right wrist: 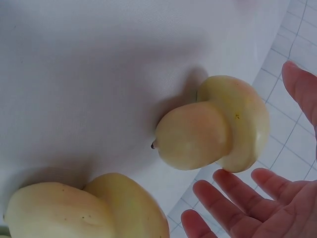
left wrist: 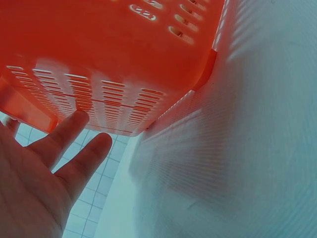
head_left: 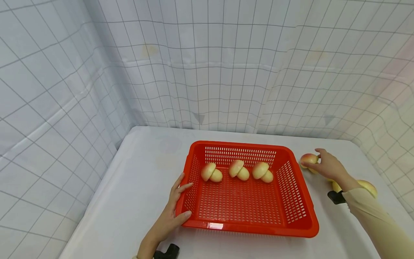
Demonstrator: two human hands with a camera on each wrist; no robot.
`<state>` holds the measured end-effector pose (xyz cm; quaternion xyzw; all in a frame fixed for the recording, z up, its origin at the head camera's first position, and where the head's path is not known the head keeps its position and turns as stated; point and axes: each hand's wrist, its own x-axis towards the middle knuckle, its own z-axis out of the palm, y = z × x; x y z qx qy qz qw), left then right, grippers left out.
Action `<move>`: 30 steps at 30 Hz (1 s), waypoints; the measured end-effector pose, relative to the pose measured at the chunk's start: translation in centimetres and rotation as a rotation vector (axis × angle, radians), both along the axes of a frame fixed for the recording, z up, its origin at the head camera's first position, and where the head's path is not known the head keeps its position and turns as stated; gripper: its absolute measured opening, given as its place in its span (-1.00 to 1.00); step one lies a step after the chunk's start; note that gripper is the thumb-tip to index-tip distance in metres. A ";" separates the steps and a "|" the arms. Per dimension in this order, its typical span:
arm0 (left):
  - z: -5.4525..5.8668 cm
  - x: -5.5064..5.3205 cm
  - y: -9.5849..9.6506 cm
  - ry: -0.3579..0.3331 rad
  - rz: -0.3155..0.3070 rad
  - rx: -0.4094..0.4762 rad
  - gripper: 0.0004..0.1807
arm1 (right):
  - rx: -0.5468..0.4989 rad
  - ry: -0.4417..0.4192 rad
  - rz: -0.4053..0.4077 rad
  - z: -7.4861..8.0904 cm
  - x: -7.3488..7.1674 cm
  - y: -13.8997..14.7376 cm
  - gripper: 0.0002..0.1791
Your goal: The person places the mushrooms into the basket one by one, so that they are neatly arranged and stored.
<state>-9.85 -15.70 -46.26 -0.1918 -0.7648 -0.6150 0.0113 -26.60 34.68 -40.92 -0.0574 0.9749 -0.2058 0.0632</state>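
A red plastic basket (head_left: 239, 230) stands on the white-covered table, with three toy mushrooms (head_left: 239, 170) in a row along its far side. My left hand (head_left: 169, 212) rests on its left rim, thumb at the near corner. In the left wrist view, two straight fingers (left wrist: 91, 158) lie alongside the perforated outer wall. Right of the basket, my right hand (head_left: 328, 167) spreads around another toy mushroom (right wrist: 195, 136), which has a rounded yellowish cap and stem. In the right wrist view, thumb and fingers stand on either side of its cap, not closed on it.
More mushrooms (head_left: 367, 187) lie on the table under my right forearm, partly hidden; one mushroom (right wrist: 59, 210) shows at the lower left of the right wrist view. Grid-patterned white curtains (head_left: 233, 82) rise behind the table (head_left: 129, 201) and at both sides.
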 end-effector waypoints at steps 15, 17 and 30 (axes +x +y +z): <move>0.0 0.1 0.1 -0.003 -0.004 0.000 -0.28 | -0.013 0.013 -0.013 -1.3 0.2 0.1 -0.13; -0.1 0.1 0.1 0.001 -0.005 -0.003 -0.27 | -0.018 0.008 -0.019 -1.4 0.2 0.0 -0.14; 0.0 0.0 0.0 0.007 0.007 -0.015 -0.27 | -0.023 0.020 -0.034 -1.1 0.3 -0.4 -0.15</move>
